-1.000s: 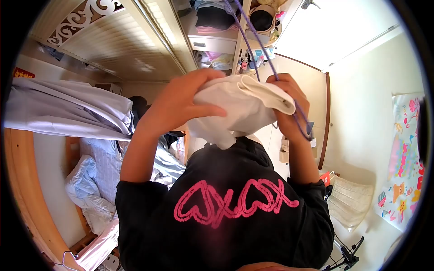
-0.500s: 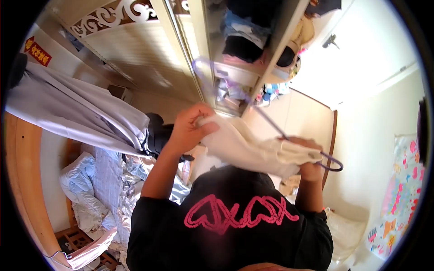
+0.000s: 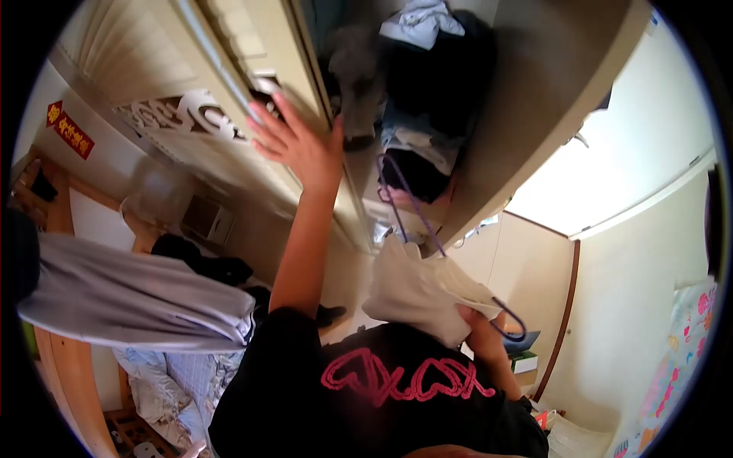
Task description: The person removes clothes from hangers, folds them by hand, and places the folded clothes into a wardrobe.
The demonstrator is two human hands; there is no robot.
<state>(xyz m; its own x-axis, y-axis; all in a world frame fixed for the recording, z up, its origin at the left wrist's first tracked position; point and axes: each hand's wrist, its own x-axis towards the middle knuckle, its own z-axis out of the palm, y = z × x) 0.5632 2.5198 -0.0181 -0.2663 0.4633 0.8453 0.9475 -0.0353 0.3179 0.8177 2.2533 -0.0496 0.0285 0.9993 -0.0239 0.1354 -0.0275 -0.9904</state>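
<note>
My left hand (image 3: pixel 304 149) is raised with its fingers spread against the edge of the cream wardrobe door (image 3: pixel 294 69). My right hand (image 3: pixel 479 327) grips a folded white garment (image 3: pixel 416 294) at its lower right side, in front of my black shirt. A purple hanger (image 3: pixel 416 204) passes through the garment; its long loop sticks out above and its hook (image 3: pixel 513 330) shows beside my right hand. Part of my right hand's fingers is hidden by the cloth.
The wardrobe stands open, with piled dark and light clothes (image 3: pixel 435 84) on its shelves. Grey trousers (image 3: pixel 137 294) hang at the left above a bed with bedding (image 3: pixel 191 374). A white door (image 3: pixel 611 168) is at the right.
My left hand has let go of the white garment and moved up to the wardrobe door. My right hand still holds garment and hanger, now lower. The view has shifted toward the wardrobe.
</note>
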